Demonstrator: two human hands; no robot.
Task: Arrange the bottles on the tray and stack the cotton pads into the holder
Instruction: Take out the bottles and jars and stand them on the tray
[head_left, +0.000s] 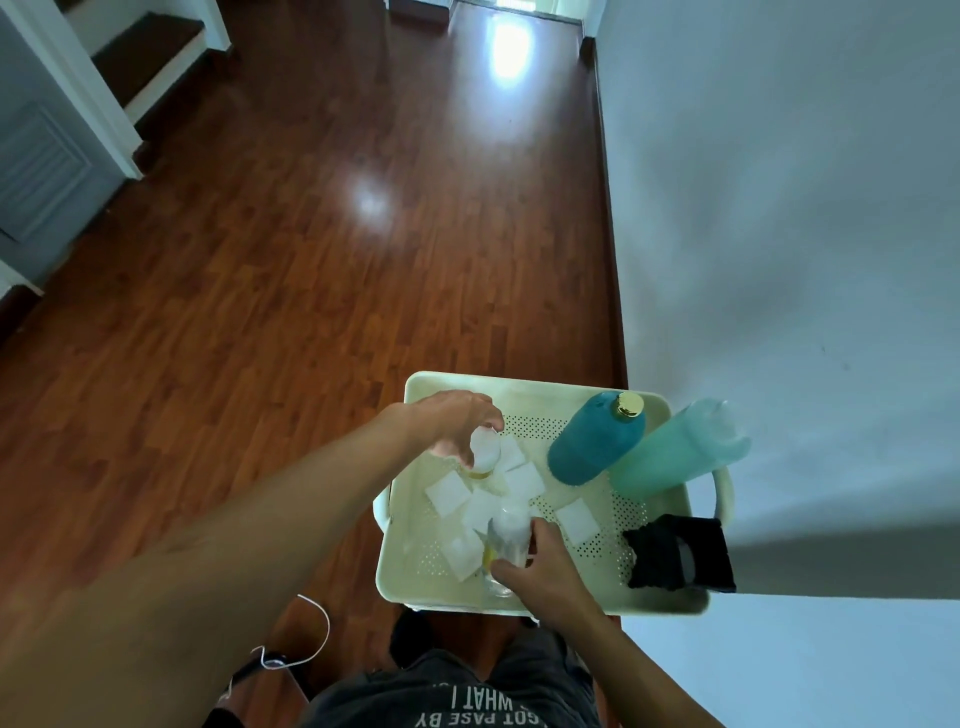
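Cream perforated tray (519, 387) already carries the dark teal bottle (597, 441) and pale green bottle (680, 454). Left hand (447, 421) and right hand (540, 564) each curl fingers around a small clear bottle. Cotton pads (522, 480) lie scattered, unstacked; I cannot make out a holder.

A black pouch (680, 553) lies by the wall (805, 208); a white cable (306, 639) trails over wooden floor (311, 260).

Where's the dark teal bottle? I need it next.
In the head view, the dark teal bottle stands at the tray's far right, beside the light green bottle.
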